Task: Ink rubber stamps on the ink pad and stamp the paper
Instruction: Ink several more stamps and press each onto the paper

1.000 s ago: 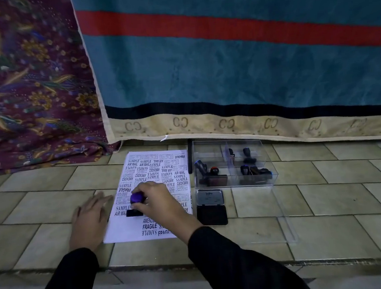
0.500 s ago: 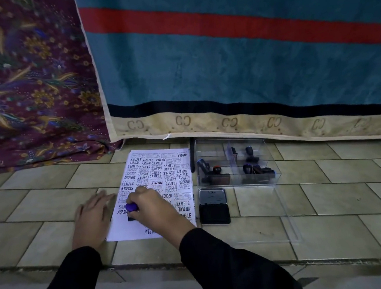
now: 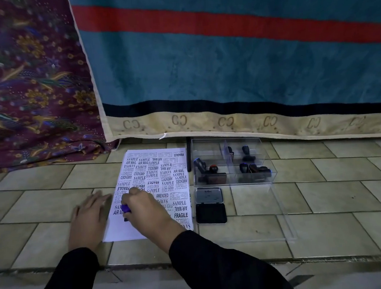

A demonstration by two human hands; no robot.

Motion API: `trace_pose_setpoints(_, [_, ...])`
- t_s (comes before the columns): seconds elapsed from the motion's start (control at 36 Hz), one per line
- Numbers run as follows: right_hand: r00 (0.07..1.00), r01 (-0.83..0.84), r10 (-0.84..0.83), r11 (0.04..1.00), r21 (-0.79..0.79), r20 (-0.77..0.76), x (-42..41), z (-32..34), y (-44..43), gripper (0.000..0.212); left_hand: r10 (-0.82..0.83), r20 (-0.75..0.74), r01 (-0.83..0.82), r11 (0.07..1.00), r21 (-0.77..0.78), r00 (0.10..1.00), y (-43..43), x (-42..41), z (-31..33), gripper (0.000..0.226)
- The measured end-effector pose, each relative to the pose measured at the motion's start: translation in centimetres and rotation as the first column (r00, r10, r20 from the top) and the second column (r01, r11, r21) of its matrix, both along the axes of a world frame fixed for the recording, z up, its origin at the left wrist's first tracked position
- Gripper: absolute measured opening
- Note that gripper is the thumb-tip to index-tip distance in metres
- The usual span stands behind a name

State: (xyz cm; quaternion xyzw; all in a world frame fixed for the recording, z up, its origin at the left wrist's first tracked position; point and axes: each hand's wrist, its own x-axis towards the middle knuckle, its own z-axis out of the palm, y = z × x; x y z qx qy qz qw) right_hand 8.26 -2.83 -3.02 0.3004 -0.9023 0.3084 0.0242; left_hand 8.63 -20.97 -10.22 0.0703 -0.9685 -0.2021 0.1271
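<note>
A white sheet of paper (image 3: 155, 170) covered with black stamped words lies on the tiled floor. My right hand (image 3: 148, 210) grips a rubber stamp with a purple handle (image 3: 126, 209) and presses it onto the paper's lower left part. My left hand (image 3: 88, 217) lies flat with fingers spread, on the floor and the paper's left edge. The open black ink pad (image 3: 211, 212) sits just right of the paper, its metal lid folded back. Behind it a clear plastic box (image 3: 263, 159) holds several more stamps.
The box's clear lid (image 3: 285, 226) lies flat on the tiles to the right of the ink pad. A teal, red-striped blanket (image 3: 225, 73) and a patterned purple cloth (image 3: 28, 88) hang behind the paper. A black pen (image 3: 188, 154) lies between paper and box.
My right hand has shifted the stamp leftward and lower on the sheet. The left hand stays flat at the paper's edge.
</note>
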Motion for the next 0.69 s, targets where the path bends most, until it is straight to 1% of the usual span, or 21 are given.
trace_pose_setpoints(0.06, [1.000, -0.009, 0.009, 1.000, -0.018, 0.001, 0.0, -0.5, 0.1, 0.007, 0.002, 0.007, -0.002, 1.000, 0.003, 1.000, 0.0, 0.0, 0.0, 0.040])
trace_pose_setpoints(0.14, [0.997, 0.017, -0.011, 0.997, -0.079, 0.079, -0.3, -0.9, 0.4, 0.017, 0.007, 0.002, -0.007, 1.000, 0.014, 1.000, 0.0, 0.1, 0.0, 0.042])
trace_pose_setpoints(0.19, [0.985, 0.109, -0.078, 0.974, -0.200, 0.157, -0.7, -1.0, 1.1, 0.022, 0.001, -0.011, -0.001, 1.000, 0.030, 1.000, -0.1, 0.0, 0.0, 0.045])
trace_pose_setpoints(0.25, [0.961, 0.237, -0.155, 0.891, -0.388, 0.230, -1.4, -0.6, 2.6, 0.021, -0.005, -0.030, 0.008, 0.997, 0.079, 1.000, -0.3, -0.1, -0.1, 0.046])
trace_pose_setpoints(0.28, [0.949, 0.292, -0.195, 0.841, -0.456, 0.249, -1.9, -0.2, 3.6, 0.019, -0.005, -0.041, 0.010, 0.993, 0.121, 0.999, -0.5, -0.1, -0.2, 0.045])
trace_pose_setpoints(0.33, [0.923, 0.384, -0.301, 0.766, -0.515, 0.241, -3.4, 0.6, 6.0, 0.019, 0.031, -0.052, -0.016, 0.962, 0.273, 0.998, -0.6, -0.3, -0.2, 0.044])
trace_pose_setpoints(0.42, [0.867, 0.488, -0.450, 0.678, -0.550, 0.215, -6.4, 2.2, 10.3, 0.030, 0.141, -0.044, -0.096, 0.839, 0.536, 0.989, -0.5, -0.3, 0.4, 0.040])
trace_pose_setpoints(0.47, [0.820, 0.552, -0.526, 0.627, -0.550, 0.225, -8.3, 2.9, 13.2, 0.036, 0.173, -0.054, -0.105, 0.786, 0.609, 0.983, 0.1, -0.2, 0.9, 0.036])
trace_pose_setpoints(0.5, [0.801, 0.574, -0.554, 0.606, -0.550, 0.225, -9.2, 3.1, 14.5, 0.036, 0.164, -0.062, -0.092, 0.786, 0.611, 0.985, 0.6, -0.1, 1.2, 0.035])
trace_pose_setpoints(0.56, [0.768, 0.609, -0.599, 0.573, -0.549, 0.227, -10.7, 3.2, 16.9, 0.030, 0.093, -0.099, -0.020, 0.822, 0.568, 0.991, 2.3, -0.1, 2.1, 0.033])
trace_pose_setpoints(0.61, [0.733, 0.648, -0.643, 0.559, -0.517, 0.224, -12.0, 3.1, 18.6, 0.023, -0.032, -0.140, 0.096, 0.876, 0.473, 0.990, 5.0, -0.1, 3.3, 0.032])
trace_pose_setpoints(0.64, [0.721, 0.664, -0.655, 0.559, -0.497, 0.226, -12.6, 2.9, 19.2, 0.021, -0.111, -0.145, 0.164, 0.885, 0.436, 0.983, 6.7, 0.1, 3.9, 0.034])
trace_pose_setpoints(0.69, [0.709, 0.686, -0.668, 0.580, -0.439, 0.227, -13.4, 2.6, 20.0, 0.018, -0.270, -0.115, 0.293, 0.870, 0.395, 0.956, 10.3, 0.6, 4.8, 0.041])
